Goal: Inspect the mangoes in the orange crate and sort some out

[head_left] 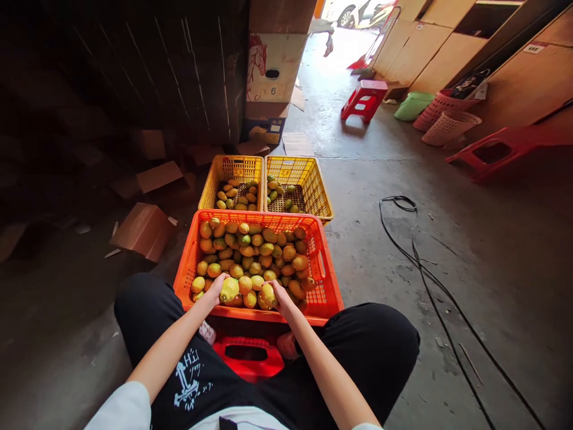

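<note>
Fruit [230,289] grasped in my left hand [216,290], second fruit [268,295] grasped in my right hand [281,297], both over the near side of the orange-red crate [330,286], fingertips hidden, bottom of the pile [267,248] covered

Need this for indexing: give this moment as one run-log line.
left hand: holds yellow-green fruit | right hand: holds yellow fruit | orange crate: many fruits | yellow crates: behind, fewer

To the right of my right hand [281,297], I see a black cable [419,263] on the grey floor [367,257]; farther ahead, a red stool [372,89] and a green container [414,106]. A brown carton [143,232] lies left of my left hand [216,290].
</note>
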Tool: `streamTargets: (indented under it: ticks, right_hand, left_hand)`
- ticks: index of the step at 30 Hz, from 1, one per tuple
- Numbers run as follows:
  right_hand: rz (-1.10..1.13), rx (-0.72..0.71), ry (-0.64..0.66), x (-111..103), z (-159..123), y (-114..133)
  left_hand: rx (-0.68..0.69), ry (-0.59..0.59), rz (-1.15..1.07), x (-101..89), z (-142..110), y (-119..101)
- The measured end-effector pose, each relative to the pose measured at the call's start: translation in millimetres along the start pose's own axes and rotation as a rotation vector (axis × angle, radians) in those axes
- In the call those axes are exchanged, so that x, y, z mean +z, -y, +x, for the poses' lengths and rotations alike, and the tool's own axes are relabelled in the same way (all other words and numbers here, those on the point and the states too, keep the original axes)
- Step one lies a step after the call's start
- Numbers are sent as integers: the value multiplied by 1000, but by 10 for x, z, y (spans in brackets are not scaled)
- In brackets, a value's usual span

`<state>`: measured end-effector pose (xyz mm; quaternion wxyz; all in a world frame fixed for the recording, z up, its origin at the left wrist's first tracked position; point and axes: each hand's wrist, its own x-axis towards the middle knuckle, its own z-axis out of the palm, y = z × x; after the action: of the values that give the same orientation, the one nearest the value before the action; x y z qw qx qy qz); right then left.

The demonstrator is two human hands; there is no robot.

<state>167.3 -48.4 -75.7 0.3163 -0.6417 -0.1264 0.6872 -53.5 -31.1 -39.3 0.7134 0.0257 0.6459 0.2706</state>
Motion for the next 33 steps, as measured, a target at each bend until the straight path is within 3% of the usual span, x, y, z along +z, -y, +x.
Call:
streamTargets:
  ticks: [5,14,20,28,33]
  right_hand:
    - [30,18,71,21,-76,30]
    - [26,29,76,22,-108,47]
    - [70,1,-22,20,-46,22]
    - [-31,-160,-78,-53,58,-79]
    - [-50,-136,-89,-81,106,-110]
  left_hand:
    - [-49,8,-57,38,-67,-2]
    - [-60,10,-71,23,-29,-2]
    - [-59,27,-80,16,1,3]
    - [18,18,268,-48,4,102]
    - [62,-22,247,-74,81,172]
